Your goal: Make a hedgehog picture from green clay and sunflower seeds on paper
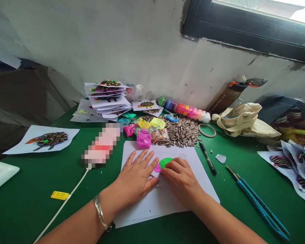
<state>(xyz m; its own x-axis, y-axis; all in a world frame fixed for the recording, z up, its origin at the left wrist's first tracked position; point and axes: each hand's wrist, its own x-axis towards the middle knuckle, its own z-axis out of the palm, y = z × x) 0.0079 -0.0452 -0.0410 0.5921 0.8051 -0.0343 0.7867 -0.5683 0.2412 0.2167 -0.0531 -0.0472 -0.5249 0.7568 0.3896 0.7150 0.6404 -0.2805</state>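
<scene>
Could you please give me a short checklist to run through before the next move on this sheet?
1. Left hand flat on the white paper sheet: ok.
2. Green clay on the sheet, at the right hand: ok.
3. Pink clay beside the green clay: ok.
4. Clay stuck firmly to the sheet: cannot tell.
5. Striped sunflower seeds heaped beyond the sheet: ok.
6. Blade of the blue craft knife retracted: cannot tell.

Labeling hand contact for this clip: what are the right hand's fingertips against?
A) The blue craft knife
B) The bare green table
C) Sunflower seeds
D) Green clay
D. The right hand has its fingertips against the green clay, which lies on the white paper.
</scene>
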